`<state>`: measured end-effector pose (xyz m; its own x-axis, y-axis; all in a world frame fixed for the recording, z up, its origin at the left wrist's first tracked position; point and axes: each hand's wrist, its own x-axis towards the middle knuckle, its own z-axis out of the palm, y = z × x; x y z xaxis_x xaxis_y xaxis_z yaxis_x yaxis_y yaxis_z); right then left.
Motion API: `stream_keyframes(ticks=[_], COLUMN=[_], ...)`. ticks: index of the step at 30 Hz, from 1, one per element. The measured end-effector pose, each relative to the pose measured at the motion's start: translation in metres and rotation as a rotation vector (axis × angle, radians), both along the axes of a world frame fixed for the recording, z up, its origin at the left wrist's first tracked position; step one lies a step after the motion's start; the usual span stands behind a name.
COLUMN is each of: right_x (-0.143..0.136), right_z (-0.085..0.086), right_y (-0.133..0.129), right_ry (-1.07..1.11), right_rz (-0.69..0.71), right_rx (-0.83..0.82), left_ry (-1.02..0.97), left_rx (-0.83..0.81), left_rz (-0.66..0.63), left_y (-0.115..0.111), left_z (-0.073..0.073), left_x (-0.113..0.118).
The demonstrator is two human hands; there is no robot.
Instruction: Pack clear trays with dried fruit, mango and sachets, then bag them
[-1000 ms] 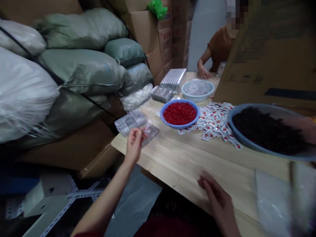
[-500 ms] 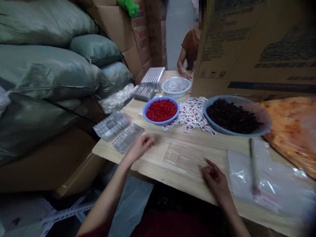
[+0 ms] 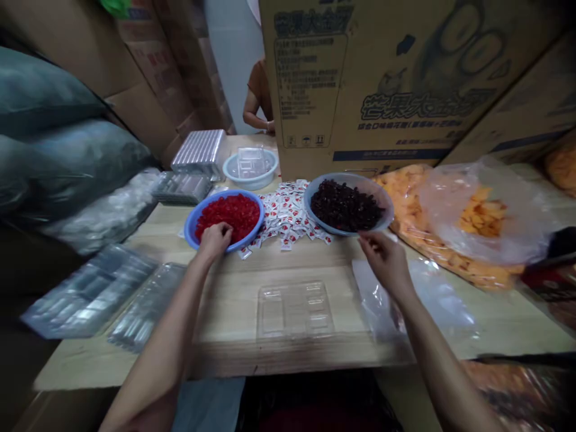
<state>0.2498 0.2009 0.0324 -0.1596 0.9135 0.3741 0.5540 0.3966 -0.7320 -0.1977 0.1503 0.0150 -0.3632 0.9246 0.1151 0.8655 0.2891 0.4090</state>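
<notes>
My left hand [image 3: 216, 239] is at the near edge of the blue bowl [image 3: 258, 231] of red pieces [image 3: 234, 211], fingers curled together; what they hold, if anything, is hidden. My right hand [image 3: 382, 255] is just in front of the bowl of dark pieces [image 3: 344, 204], its fingertips pinched near the rim, with their contents too small to make out. Between my forearms a clear plastic tray [image 3: 294, 311] lies on the wooden table [image 3: 234, 288], touched by neither hand. Small white and red packets [image 3: 288, 210] are heaped between the two bowls.
Stacked clear trays [image 3: 90, 291] lie at the left; more [image 3: 200, 153] stand behind, beside a light blue bowl [image 3: 252, 180]. Plastic bags [image 3: 423, 294] and a bag of orange pieces [image 3: 483, 216] are at the right. A large carton [image 3: 360, 78] partly hides a person [image 3: 258, 99].
The view has turned right. My left hand has moved to the red pieces' bowl. My right hand has left the clear tray and reached the dark pieces' bowl.
</notes>
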Motion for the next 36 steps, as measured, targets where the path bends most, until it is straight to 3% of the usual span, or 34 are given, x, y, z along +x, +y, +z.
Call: stream_keyframes(ticks=[1,4,7,11,15,18,22,26,28,31,36], right_x=[-0.005,-0.033,-0.062,-0.077,-0.063,-0.045,-0.029,-0.033,-0.043,-0.059,-0.071], right_z=[0.005,0.003,-0.017,-0.038,-0.034,-0.022,-0.008,-0.013,-0.027,-0.053,-0.074], right_y=[0.031,0.11,0.15,0.155,0.151,0.148,0.122,0.047,0.002,-0.047,-0.069], right_ry=[-0.042,-0.312,-0.385,-0.41,-0.32,-0.186,0.092,0.374,0.322,0.173,-0.11], right_rz=[-0.014,-0.035,-0.098,-0.203,-0.211,-0.211,-0.172,0.163,0.287,0.331,0.484], right_rx=[0.024,-0.174,-0.292,-0.367,-0.313,-0.23,-0.207,-0.255,-0.277,-0.256,-0.118], left_ry=[0.005,-0.004,-0.083,-0.263,-0.484,-0.523,-0.349,-0.247,-0.293,-0.372,-0.359], left_rx=[0.031,0.177,0.399,0.537,0.288,0.097,0.055,0.163,0.224,0.33,0.48], left_rz=[0.015,0.051,0.072,0.017,-0.328,-0.428,-0.506,-0.486,-0.473,-0.39,-0.208], left_y=[-0.002,-0.007,-0.012,-0.032,-0.058,-0.069,-0.069,-0.068,-0.071,-0.079,-0.085], left_z=[-0.002,-0.004,-0.002,0.002,-0.011,-0.031,-0.05,-0.055,-0.054,-0.046,-0.019], left_x=[0.0,0.002,0.014,0.07,0.16,0.21,0.231,0.228,0.225,0.217,0.173])
